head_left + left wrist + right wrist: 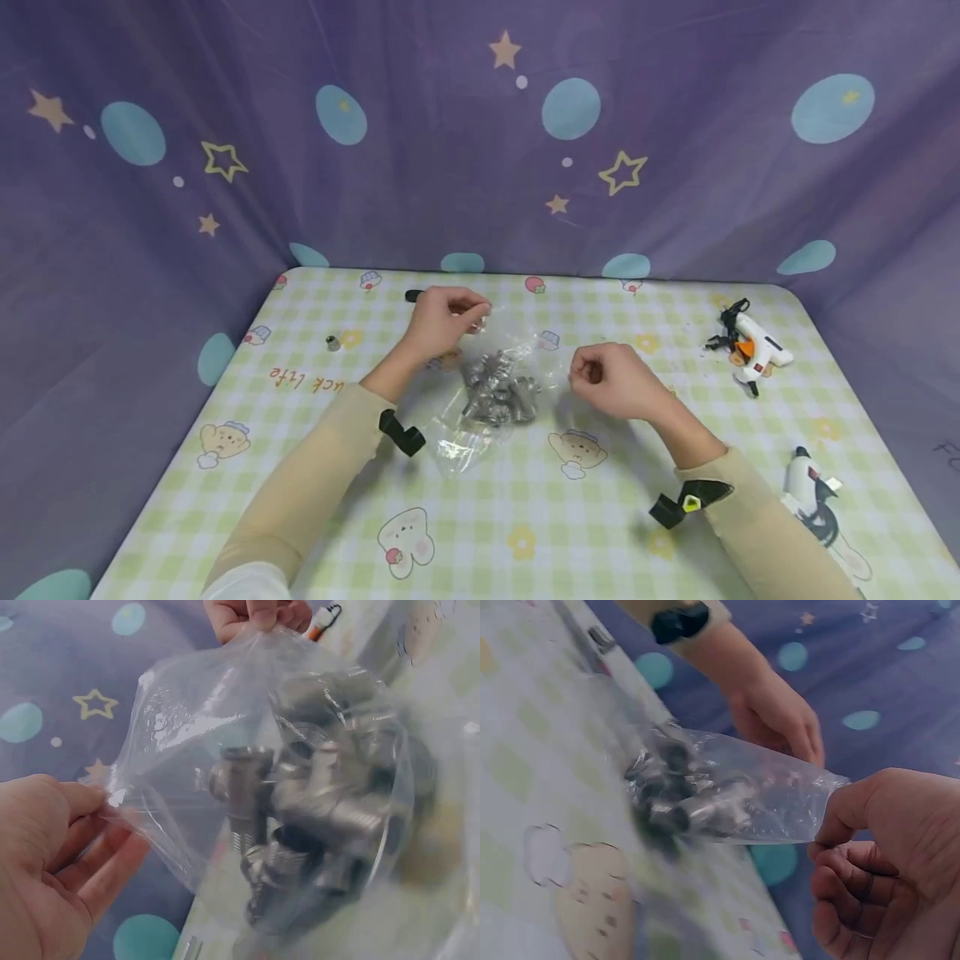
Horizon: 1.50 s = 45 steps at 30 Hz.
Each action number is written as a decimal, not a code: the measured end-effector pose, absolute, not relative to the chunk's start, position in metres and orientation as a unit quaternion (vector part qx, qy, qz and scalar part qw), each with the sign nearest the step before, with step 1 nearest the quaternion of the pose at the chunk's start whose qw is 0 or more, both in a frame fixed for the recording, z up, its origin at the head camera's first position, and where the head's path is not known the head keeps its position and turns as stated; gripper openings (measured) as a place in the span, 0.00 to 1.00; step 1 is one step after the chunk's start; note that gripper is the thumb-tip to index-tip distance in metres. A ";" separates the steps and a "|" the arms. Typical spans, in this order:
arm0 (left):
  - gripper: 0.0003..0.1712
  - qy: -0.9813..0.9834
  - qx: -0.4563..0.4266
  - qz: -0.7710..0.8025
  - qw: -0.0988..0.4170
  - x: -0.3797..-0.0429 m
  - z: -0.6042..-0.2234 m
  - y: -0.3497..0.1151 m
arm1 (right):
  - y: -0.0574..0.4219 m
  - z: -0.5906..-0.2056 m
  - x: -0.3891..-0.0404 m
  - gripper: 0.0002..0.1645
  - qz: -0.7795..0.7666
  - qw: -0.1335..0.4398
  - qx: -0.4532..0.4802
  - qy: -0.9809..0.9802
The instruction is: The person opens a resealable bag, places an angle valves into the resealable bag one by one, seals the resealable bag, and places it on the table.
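Note:
A clear plastic bag stands over the middle of the table, with several silvery threaded metal pipe fittings inside it. My left hand pinches the bag's edge at the far left side between thumb and fingertips. At the right, my right hand pinches the opposite edge, thumb against a bent index finger. Between the two hands the plastic is stretched out, as the left wrist view shows; the fittings hang bunched in the bag's lower part.
A small metal fitting lies alone at the left. Behind my left hand a black object is partly covered. Two white glue guns lie on the right: one with an orange trigger farther back, another nearer. A checked cloth covers the table.

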<state>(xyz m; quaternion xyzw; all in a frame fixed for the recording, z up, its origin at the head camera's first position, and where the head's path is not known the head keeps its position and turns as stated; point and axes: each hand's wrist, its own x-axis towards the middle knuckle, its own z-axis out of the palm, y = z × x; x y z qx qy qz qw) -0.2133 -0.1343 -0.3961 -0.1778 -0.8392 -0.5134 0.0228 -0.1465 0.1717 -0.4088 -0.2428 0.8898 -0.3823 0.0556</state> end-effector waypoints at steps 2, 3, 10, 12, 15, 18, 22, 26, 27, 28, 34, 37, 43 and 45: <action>0.10 -0.821 -0.171 -0.544 0.026 -0.210 -0.392 -0.135 | 0.179 -0.402 -0.148 0.14 -0.380 0.052 -0.234 0.893; 0.10 -0.812 -0.169 -0.558 0.027 -0.208 -0.391 -0.135 | 0.182 -0.399 -0.148 0.13 -0.380 0.049 -0.231 0.895; 0.10 -0.776 -0.170 -0.605 0.051 -0.196 -0.376 -0.130 | 0.189 -0.382 -0.148 0.13 -0.357 -0.029 -0.217 0.908; 0.11 -0.769 -0.175 -0.612 0.065 -0.191 -0.370 -0.127 | 0.188 -0.377 -0.146 0.13 -0.360 -0.064 -0.218 0.905; 0.10 -0.755 -0.183 -0.624 0.085 -0.181 -0.359 -0.123 | 0.187 -0.367 -0.145 0.13 -0.378 -0.122 -0.211 0.893; 0.09 -0.739 -0.193 -0.637 0.104 -0.171 -0.346 -0.117 | 0.187 -0.355 -0.146 0.14 -0.392 -0.191 -0.207 0.876; 0.08 -0.726 -0.203 -0.645 0.125 -0.159 -0.333 -0.110 | 0.189 -0.339 -0.149 0.15 -0.384 -0.292 -0.232 0.845; 0.07 -0.710 -0.208 -0.656 0.145 -0.150 -0.326 -0.108 | 0.192 -0.326 -0.152 0.15 -0.376 -0.349 -0.271 0.815; 0.07 -0.708 -0.209 -0.657 0.151 -0.148 -0.325 -0.108 | 0.193 -0.324 -0.153 0.15 -0.377 -0.352 -0.278 0.810; 0.07 -0.707 -0.210 -0.657 0.156 -0.147 -0.324 -0.109 | 0.193 -0.323 -0.153 0.15 -0.376 -0.354 -0.283 0.808; 0.06 -0.727 -0.212 -0.635 0.155 -0.143 -0.326 -0.118 | 0.195 -0.335 -0.150 0.09 -0.397 -0.319 -0.310 0.803; 0.06 -0.739 -0.208 -0.628 0.126 -0.141 -0.332 -0.123 | 0.194 -0.343 -0.149 0.08 -0.406 -0.304 -0.320 0.800; 0.07 -0.745 -0.223 -0.619 0.114 -0.141 -0.343 -0.123 | 0.194 -0.348 -0.150 0.09 -0.414 -0.292 -0.307 0.806; 0.08 -0.739 -0.225 -0.623 0.121 -0.143 -0.345 -0.121 | 0.194 -0.349 -0.151 0.09 -0.412 -0.291 -0.301 0.809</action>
